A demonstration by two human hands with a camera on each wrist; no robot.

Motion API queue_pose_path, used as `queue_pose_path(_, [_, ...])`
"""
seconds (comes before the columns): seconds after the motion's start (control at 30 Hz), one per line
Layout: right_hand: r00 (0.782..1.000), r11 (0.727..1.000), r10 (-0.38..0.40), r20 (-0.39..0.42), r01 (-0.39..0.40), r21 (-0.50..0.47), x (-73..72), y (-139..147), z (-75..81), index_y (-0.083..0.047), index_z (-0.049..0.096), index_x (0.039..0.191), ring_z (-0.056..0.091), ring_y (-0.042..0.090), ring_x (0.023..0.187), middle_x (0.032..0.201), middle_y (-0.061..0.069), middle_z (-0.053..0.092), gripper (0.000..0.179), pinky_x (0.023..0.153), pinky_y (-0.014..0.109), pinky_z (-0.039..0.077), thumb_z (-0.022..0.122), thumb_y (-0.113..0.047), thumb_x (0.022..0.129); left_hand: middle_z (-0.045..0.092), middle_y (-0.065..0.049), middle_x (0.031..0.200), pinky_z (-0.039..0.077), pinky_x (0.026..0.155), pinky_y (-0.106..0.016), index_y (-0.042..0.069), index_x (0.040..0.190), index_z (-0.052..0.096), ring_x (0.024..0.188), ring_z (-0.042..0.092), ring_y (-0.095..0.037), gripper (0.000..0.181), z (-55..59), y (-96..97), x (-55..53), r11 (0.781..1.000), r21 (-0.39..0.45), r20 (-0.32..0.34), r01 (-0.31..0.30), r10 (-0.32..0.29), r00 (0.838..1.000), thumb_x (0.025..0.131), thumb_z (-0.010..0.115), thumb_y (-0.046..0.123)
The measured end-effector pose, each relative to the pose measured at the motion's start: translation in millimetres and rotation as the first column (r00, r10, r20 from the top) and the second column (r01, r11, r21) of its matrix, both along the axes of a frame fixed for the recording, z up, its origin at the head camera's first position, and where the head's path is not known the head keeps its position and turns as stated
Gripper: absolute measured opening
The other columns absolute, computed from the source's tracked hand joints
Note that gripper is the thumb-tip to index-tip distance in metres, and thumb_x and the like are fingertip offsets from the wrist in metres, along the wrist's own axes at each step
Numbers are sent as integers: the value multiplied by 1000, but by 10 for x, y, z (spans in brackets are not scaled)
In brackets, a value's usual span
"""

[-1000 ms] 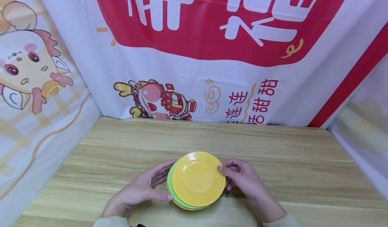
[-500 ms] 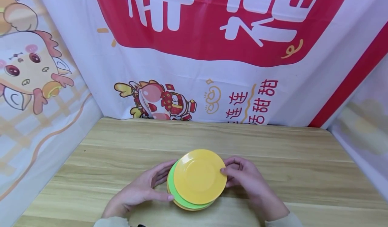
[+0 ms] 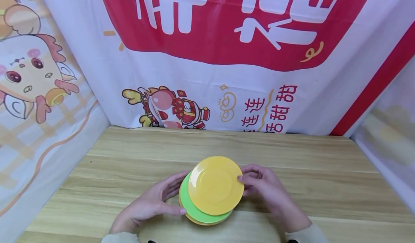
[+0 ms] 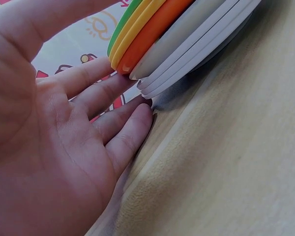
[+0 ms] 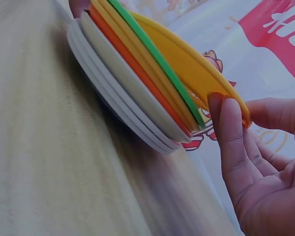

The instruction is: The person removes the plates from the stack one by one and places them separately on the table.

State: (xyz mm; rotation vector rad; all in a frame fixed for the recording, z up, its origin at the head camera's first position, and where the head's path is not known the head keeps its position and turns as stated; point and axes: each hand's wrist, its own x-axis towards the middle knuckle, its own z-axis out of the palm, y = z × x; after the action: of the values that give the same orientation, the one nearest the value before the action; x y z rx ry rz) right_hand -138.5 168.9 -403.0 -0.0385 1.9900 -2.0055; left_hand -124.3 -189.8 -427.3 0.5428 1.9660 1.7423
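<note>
A stack of small plates stands on the table. Its layers from the top are a green plate, yellow ones, an orange plate, a cream plate and white plates. My right hand pinches the rim of a yellow plate between thumb and fingers. That plate is tilted, its right side lifted off the green plate, and it overlaps the stack from above. At the stack's left side my left hand rests with extended fingers against the edges, thumb at the near rim.
The wood-grain table reaches back to a white and red printed cloth. More printed cloth hangs along the left, and another cloth wall bounds the right side.
My right hand has moved the yellow plate up and to the right, so more of the green plate shows beneath. The left hand and the stack have stayed nearly still.
</note>
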Motion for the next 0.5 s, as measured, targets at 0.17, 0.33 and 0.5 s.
queue_pose_path(0.17, [999,999,-33,14,33,2,-45,72,25,9,61,131,75,15,83,100,1,78,42,77,30,68,76,-13,98,39,-11,174,37,118,-9,12,166,39,163,30,-40,93,-1,0,-2,1000,13,13,4,-4,1000,88,88,10])
queue_pose_path(0.33, [998,996,-66,12,66,-52,-86,174,55,9,61,131,76,14,88,100,0,80,38,81,31,68,72,-10,100,38,-11,174,37,119,-9,12,166,38,163,30,-41,93,-16,-5,1,1000,17,-6,8,-8,1000,88,88,10])
queue_pose_path(0.5, [995,989,-99,1,99,-109,-128,321,101,1,64,126,76,13,89,101,-3,80,26,83,29,68,69,-9,103,37,-12,175,37,118,-9,12,167,38,163,29,-42,93,-12,-1,1,1000,9,8,4,-4,1000,88,88,10])
